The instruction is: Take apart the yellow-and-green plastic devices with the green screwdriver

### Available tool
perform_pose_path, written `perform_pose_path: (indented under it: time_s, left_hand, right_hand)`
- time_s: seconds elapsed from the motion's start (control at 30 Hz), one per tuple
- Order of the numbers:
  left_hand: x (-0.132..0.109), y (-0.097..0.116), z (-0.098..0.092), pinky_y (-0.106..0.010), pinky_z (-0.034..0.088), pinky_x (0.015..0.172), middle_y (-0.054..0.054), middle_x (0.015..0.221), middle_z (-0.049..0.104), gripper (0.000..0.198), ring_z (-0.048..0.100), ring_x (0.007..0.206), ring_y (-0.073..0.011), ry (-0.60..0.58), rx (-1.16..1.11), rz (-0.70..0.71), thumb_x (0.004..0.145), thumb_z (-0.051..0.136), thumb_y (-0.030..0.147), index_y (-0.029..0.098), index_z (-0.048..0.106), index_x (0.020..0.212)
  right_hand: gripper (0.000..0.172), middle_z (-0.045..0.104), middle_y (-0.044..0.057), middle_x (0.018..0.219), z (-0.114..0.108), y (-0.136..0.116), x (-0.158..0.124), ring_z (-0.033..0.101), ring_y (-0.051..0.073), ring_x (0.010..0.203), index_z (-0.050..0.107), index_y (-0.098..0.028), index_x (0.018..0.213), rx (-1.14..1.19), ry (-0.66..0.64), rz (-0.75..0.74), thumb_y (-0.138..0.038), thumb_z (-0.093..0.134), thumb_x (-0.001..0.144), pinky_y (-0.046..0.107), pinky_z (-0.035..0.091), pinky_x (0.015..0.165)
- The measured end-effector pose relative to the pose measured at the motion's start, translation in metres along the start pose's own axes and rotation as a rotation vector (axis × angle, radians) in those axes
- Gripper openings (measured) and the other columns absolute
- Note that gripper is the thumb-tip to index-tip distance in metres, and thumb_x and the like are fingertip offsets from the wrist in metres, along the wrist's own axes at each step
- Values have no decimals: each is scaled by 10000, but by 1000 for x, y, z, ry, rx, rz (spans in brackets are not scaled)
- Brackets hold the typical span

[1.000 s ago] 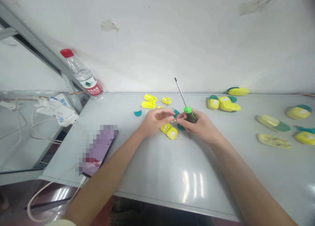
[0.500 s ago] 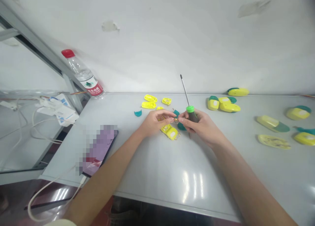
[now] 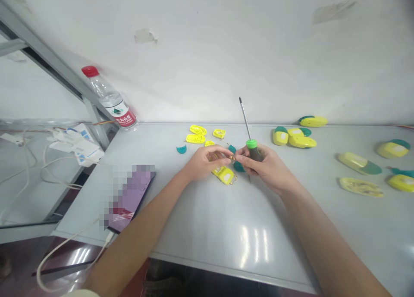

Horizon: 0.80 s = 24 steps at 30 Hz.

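Note:
My left hand (image 3: 207, 161) is closed, fingertips pinching a small copper-coloured metal part (image 3: 232, 157), too tiny to name. From the other side, the thumb and forefinger of my right hand (image 3: 267, 165) meet at the same part. That right hand also wraps round the dark handle of a screwdriver (image 3: 251, 144) with a green collar, its shaft pointing up and away. Beneath my hands lies a yellow plastic housing (image 3: 224, 175) with a thin wire at its end. Teal pieces (image 3: 239, 167) show between my hands, partly covered.
Yellow shell halves (image 3: 196, 139) and a teal cap (image 3: 181, 149) lie beyond my left hand. Several yellow-and-teal units (image 3: 302, 141) sit on the right of the grey table (image 3: 207, 228). A water bottle (image 3: 118, 109), a cabled phone (image 3: 132, 198) and a white box (image 3: 86, 146) are left.
Both hands have shifted very slightly to the right, still meeting at the small metal part. The screwdriver has moved a little right with my right hand.

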<state>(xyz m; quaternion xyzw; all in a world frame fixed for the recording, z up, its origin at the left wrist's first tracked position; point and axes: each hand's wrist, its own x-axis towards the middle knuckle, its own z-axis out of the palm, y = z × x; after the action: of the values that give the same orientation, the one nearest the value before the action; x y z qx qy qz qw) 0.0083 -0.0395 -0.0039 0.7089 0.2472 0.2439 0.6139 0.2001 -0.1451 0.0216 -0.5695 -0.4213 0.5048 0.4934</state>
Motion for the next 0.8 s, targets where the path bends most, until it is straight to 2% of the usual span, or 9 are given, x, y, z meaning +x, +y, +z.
perform_pose_path:
  time_s: [0.1, 0.27, 0.57, 0.7, 0.8]
  left_hand:
    - [-1, 3, -1, -270, 463, 704, -72, 1020, 751, 336, 620, 818, -141, -17, 4, -9, 822, 812, 434, 195, 790, 1057]
    - [0, 2, 0, -290, 493, 797, -80, 1041, 747, 325, 647, 895, -162, 5, -28, -20, 830, 805, 428, 176, 779, 1033]
    - [0, -4, -1, -308, 511, 830, -76, 1005, 748, 353, 663, 905, -176, 54, -60, -31, 811, 822, 455, 187, 785, 1038]
    - [0, -6, -1, -308, 507, 842, -70, 993, 751, 345, 659, 893, -168, 53, -71, -19, 809, 827, 452, 193, 788, 1033]
    - [1, -6, -1, -318, 510, 862, -69, 987, 750, 332, 661, 907, -173, 60, -79, -12, 806, 831, 444, 193, 788, 1019]
  right_hand:
    - [371, 469, -56, 611, -1, 1, 0, 365, 104, 542, 641, -220, 868, -5, 1, -3, -536, 832, 827, 275, 296, 499]
    - [375, 565, -23, 715, -2, 4, 1, 390, 96, 551, 617, -229, 849, 22, -5, -2, -522, 849, 814, 274, 319, 499]
    - [407, 689, 45, 934, -4, -2, 0, 438, 96, 597, 622, -210, 804, -19, 14, -1, -508, 893, 746, 273, 354, 506]
    - [403, 695, 53, 924, -4, -2, 0, 480, 114, 627, 645, -204, 788, -59, 20, -45, -503, 907, 720, 289, 374, 528]
    - [409, 684, 40, 923, -4, -2, 0, 452, 97, 595, 634, -208, 788, -31, 19, -28, -517, 897, 736, 291, 363, 517]
